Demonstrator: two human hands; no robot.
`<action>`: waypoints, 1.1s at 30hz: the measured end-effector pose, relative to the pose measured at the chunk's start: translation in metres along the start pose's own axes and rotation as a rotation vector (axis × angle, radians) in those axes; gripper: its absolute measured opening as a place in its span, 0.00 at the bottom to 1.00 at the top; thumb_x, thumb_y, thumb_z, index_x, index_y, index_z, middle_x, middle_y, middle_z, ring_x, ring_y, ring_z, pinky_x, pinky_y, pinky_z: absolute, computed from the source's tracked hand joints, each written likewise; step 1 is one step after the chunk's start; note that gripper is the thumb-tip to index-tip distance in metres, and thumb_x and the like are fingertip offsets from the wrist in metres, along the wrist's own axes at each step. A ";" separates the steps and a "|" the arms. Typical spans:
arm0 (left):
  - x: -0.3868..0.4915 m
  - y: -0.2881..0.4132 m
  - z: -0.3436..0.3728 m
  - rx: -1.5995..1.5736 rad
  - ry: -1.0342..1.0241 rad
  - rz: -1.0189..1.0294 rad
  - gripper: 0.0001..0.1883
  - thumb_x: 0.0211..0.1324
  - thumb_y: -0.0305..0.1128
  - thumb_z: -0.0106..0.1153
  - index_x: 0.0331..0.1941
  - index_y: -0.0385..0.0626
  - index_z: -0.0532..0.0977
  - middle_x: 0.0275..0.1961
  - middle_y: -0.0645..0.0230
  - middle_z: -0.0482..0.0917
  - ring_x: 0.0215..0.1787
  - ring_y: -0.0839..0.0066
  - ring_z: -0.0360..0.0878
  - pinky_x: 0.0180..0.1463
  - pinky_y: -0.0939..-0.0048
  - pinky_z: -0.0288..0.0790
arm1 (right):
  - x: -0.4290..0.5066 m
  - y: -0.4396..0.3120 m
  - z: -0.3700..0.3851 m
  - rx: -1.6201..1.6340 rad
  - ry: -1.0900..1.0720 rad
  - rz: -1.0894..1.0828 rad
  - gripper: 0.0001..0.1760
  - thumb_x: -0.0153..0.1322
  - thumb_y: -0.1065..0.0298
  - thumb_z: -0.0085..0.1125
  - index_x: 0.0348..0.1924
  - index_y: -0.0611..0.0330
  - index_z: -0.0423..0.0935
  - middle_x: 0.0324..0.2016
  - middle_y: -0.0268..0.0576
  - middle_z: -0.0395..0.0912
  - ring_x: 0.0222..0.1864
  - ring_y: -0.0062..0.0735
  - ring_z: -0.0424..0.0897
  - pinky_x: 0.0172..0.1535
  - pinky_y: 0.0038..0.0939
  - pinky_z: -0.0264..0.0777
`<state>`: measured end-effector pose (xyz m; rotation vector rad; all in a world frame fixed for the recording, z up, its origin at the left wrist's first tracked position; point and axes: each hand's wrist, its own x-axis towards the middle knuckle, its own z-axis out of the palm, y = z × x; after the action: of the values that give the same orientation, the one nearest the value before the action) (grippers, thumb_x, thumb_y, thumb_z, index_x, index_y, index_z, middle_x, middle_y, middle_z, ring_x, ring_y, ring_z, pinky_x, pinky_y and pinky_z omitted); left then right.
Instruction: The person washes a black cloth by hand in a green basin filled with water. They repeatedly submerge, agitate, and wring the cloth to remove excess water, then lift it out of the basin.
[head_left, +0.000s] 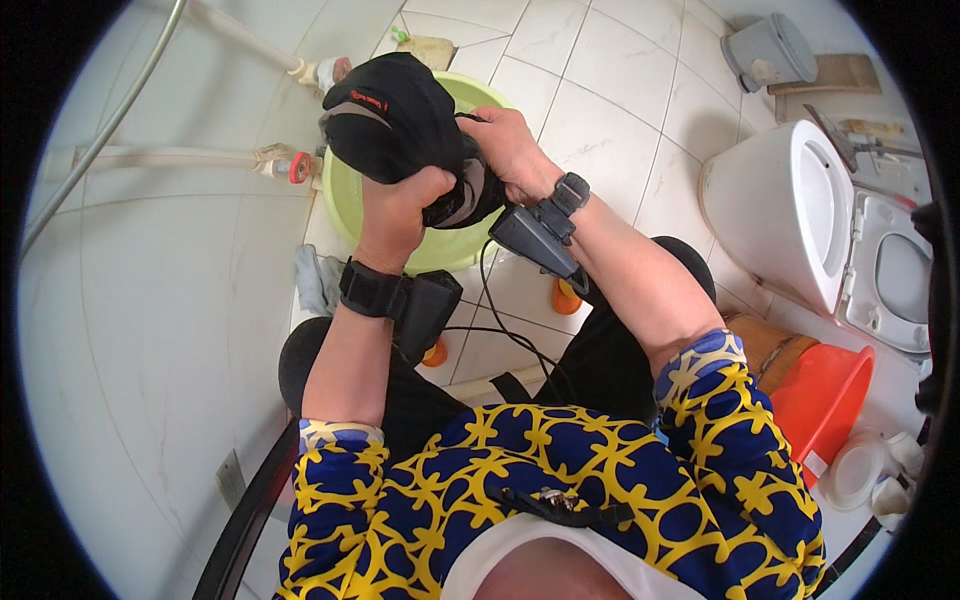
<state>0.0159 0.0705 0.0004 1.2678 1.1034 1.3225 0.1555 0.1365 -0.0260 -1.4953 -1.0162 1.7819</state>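
Observation:
A black fabric cap (405, 112) with grey trim and small red stitched lettering is held up over a light green plastic basin (341, 214) on the tiled floor. My left hand (401, 214) grips its near lower side, thumb on top. My right hand (510, 150) pinches the cap's edge on the right, where the black and grey cloth is bunched. Most of the basin's inside is hidden behind the cap and hands. Black devices are strapped to both wrists, with thin cables hanging between my knees.
Two pipes with red-handled valves (300, 167) stick out from the left wall. A grey cloth (311, 281) lies left of the basin, a small yellowish block (426, 52) beyond it. At right stand a white toilet (780, 210), a grey bin (772, 52), an orange-red basin (825, 397) and a wooden bucket (769, 345).

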 end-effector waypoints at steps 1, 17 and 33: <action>0.001 0.000 -0.001 -0.033 -0.014 -0.010 0.12 0.41 0.21 0.55 0.35 0.36 0.75 0.37 0.68 0.78 0.39 0.75 0.77 0.45 0.75 0.70 | 0.003 0.000 0.000 -0.036 -0.008 -0.005 0.09 0.68 0.70 0.55 0.34 0.69 0.75 0.27 0.40 0.77 0.26 0.24 0.76 0.27 0.26 0.73; 0.007 0.003 -0.003 -0.430 -0.018 -0.340 0.13 0.37 0.27 0.50 0.32 0.37 0.74 0.31 0.64 0.77 0.34 0.72 0.75 0.42 0.73 0.69 | -0.001 -0.003 -0.003 0.073 -0.155 0.115 0.12 0.65 0.69 0.57 0.30 0.73 0.78 0.25 0.44 0.78 0.24 0.27 0.76 0.27 0.29 0.72; 0.002 0.002 -0.007 -0.486 -0.123 -0.384 0.13 0.38 0.33 0.50 0.28 0.38 0.72 0.29 0.64 0.75 0.33 0.72 0.73 0.43 0.75 0.66 | -0.005 0.010 -0.009 -0.397 -0.280 -0.171 0.12 0.65 0.70 0.55 0.37 0.69 0.78 0.33 0.50 0.80 0.32 0.30 0.79 0.36 0.31 0.73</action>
<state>0.0086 0.0725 0.0027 0.7243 0.8196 1.1121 0.1660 0.1293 -0.0324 -1.3477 -1.6660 1.7685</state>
